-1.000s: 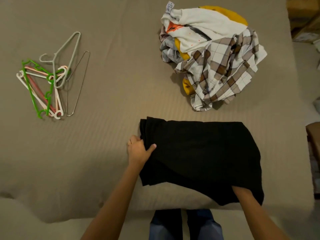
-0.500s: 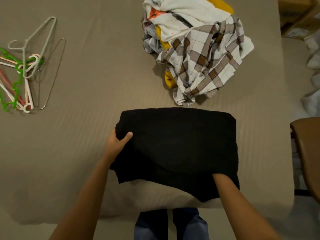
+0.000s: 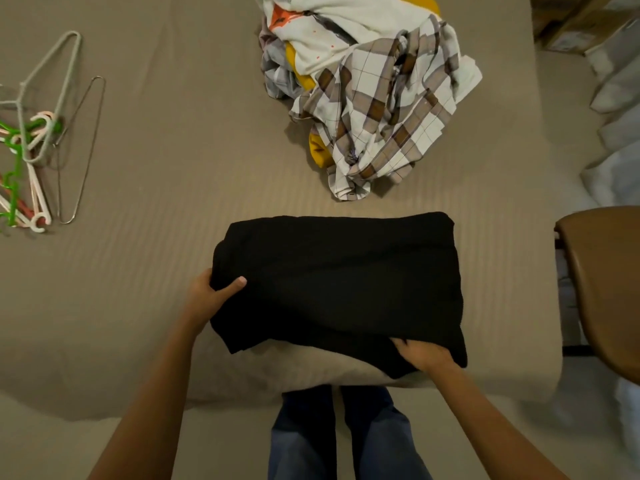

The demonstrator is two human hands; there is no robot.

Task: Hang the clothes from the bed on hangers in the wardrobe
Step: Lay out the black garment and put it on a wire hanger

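Our left hand (image 3: 211,296) pinches the left edge of the folded black garment (image 3: 339,282) at the bed's (image 3: 173,237) front edge, and our right hand (image 3: 424,356) grips its near corner. Lifted this way, it may unfold unevenly and slide off; the hangers (image 3: 31,150) lie well apart.

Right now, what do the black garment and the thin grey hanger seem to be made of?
The garment: soft matte fabric, perhaps a knit; it folds thickly and sags over the bed edge without shine. The thin hanger: probably bare metal wire; very slender, dull grey, far thinner than the coloured hangers beside it.
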